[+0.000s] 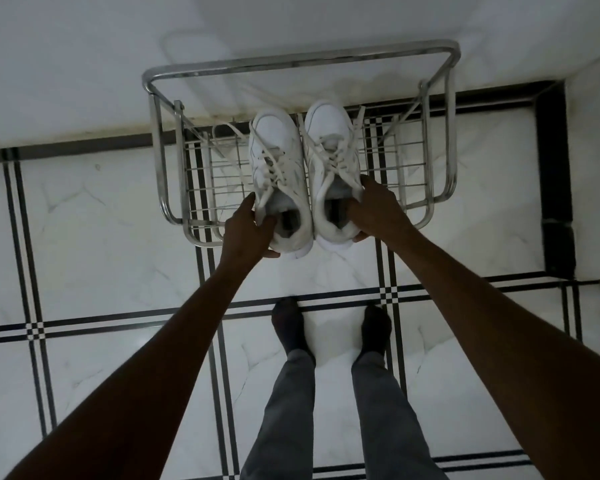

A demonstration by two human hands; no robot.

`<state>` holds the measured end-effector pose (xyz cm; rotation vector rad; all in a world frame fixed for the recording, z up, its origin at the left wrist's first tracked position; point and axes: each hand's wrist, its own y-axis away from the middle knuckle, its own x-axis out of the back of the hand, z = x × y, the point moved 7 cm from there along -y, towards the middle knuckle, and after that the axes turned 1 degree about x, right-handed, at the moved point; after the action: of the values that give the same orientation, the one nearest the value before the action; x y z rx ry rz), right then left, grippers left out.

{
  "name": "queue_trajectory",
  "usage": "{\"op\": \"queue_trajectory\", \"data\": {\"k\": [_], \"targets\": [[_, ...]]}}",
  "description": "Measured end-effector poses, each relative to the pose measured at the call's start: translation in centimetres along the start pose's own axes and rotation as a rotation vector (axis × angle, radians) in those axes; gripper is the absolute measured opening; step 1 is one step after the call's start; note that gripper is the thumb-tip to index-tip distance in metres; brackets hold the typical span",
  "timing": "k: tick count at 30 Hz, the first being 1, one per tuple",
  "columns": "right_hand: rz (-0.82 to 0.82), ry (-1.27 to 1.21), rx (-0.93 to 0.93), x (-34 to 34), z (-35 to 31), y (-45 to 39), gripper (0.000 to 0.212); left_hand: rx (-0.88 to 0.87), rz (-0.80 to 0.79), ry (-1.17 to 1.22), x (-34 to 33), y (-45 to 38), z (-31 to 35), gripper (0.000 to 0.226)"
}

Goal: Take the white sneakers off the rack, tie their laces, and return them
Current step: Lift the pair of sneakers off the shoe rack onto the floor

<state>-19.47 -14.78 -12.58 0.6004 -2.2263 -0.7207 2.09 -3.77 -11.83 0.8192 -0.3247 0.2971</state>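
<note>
Your fingertips are disappearing inside the shoe collars, so how deep they reach is hard to make out, and the dim light is blurring the loose lace ends trailing over the wire shelf. The metal rack (302,60) is holding both white sneakers side by side, toes toward the wall, heels overhanging its front edge. Your left hand (248,230) is grasping the left sneaker (278,161) at the heel; your right hand (378,209) is gripping the right sneaker (329,147) likewise.
</note>
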Motion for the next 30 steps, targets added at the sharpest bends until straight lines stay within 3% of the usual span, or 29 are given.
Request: {"op": "queue_trajectory", "data": {"k": [8, 12, 19, 30], "targets": [[0.202, -0.145, 0.33, -1.0, 1.6, 9.8, 0.045, -0.202, 0.136, -0.085, -0.7, 7.0, -4.0, 0.046], [0.206, -0.175, 0.278, -3.9, 6.5, 14.5, 0.061, -0.242, 0.202, -0.005, -1.7, 12.8, -8.4, 0.045], [0.128, -0.138, 0.293, -8.2, 14.6, 19.6, 0.063, -0.114, 0.308, -0.027, -6.1, 19.7, -17.1, 0.03], [-0.046, -0.004, 0.123, -17.3, 29.1, 19.7, 0.05, 0.119, 0.139, -0.061, -13.8, 21.2, -30.7, 0.045]]}}
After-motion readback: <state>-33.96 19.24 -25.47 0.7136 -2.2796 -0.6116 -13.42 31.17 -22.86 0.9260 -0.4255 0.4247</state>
